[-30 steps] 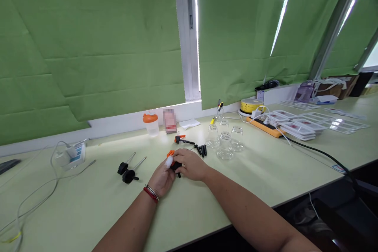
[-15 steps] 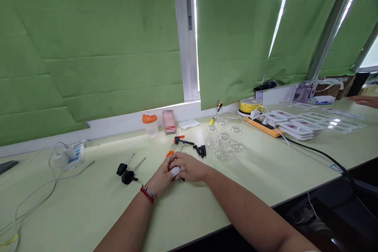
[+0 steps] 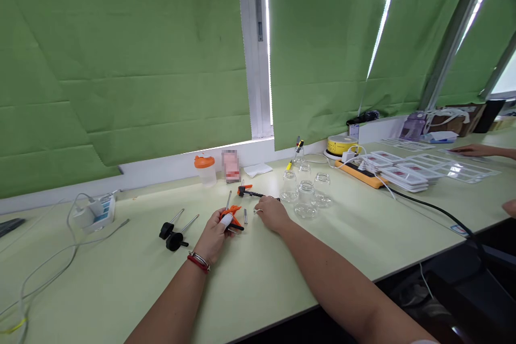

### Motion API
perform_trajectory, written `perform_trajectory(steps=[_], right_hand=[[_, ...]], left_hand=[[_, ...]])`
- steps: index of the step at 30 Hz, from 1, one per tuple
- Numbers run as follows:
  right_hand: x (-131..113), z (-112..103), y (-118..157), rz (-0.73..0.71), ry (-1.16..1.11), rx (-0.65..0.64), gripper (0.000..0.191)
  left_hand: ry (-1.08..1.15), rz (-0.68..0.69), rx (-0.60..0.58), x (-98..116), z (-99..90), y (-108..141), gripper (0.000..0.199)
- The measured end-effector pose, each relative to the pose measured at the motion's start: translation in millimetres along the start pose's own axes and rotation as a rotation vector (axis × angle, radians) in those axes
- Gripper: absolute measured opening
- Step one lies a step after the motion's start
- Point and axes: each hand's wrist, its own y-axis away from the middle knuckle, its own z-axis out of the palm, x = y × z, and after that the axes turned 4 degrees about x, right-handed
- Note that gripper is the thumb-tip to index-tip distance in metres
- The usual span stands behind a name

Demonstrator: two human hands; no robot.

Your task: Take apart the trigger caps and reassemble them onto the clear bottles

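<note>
My left hand (image 3: 213,234) is closed around a black-and-orange part with a thin metal rod (image 3: 230,215); the rod points up and away. A white wrap covers its thumb. My right hand (image 3: 272,214) is low over the table, fingertips together at a tiny shiny piece (image 3: 255,210), too small to name. Between the hands lies a short metal tube (image 3: 245,216). Just beyond is another black-and-orange part (image 3: 245,191) with a long black arm. Left of my left hand lie two black knob-like lids with metal rods (image 3: 174,241).
Several clear glass jars (image 3: 306,204) stand right of my right hand. An orange-lidded cup (image 3: 205,169) is at the wall. A power strip (image 3: 358,172), white frames (image 3: 407,174) and a black cable (image 3: 435,207) lie right. Another person's hand (image 3: 470,149) is far right.
My hands, together before, have moved apart. The right went right, beside the jars, and the orange part in my left shows more fully. The other person's hand has reached further in.
</note>
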Motion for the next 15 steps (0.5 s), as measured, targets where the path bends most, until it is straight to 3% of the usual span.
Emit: perform_trajectory(steps=[6, 15], right_hand=[[-4.2, 3.7, -0.8, -0.032, 0.082, -0.056, 0.018], [10.0, -4.7, -1.3, 0.326, 0.192, 0.013, 0.014]], left_hand=[[0.065, -0.005, 0.012, -0.5, -3.2, -2.2, 0.032], [0.072, -0.027, 0.000, -0.9, -3.5, -2.5, 0.027]])
